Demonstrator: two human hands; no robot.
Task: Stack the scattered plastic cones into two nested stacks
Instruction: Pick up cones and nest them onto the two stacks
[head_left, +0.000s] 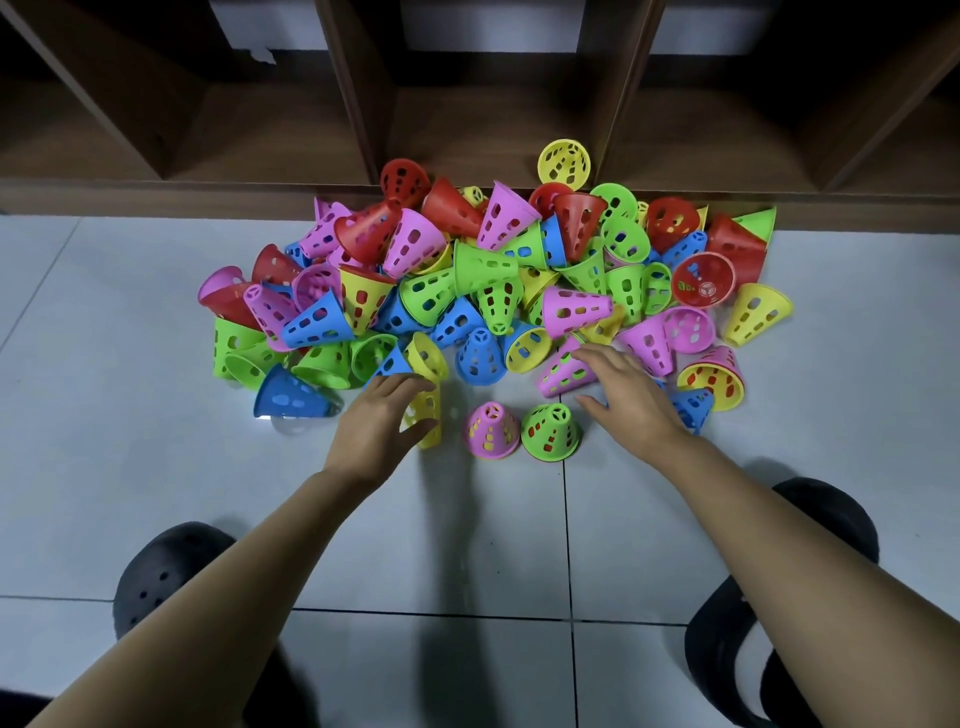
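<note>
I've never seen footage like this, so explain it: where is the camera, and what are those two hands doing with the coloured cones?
No machine here: one camera worn on a person's head looks forward and down. On the tiled floor lies a pile of holed plastic cones against a dark wooden shelf. Nearer stand two started stacks, a pink stack and a green stack. The left hand grips a yellow cone; the right hand is spread open above a lying pink cone.
</note>
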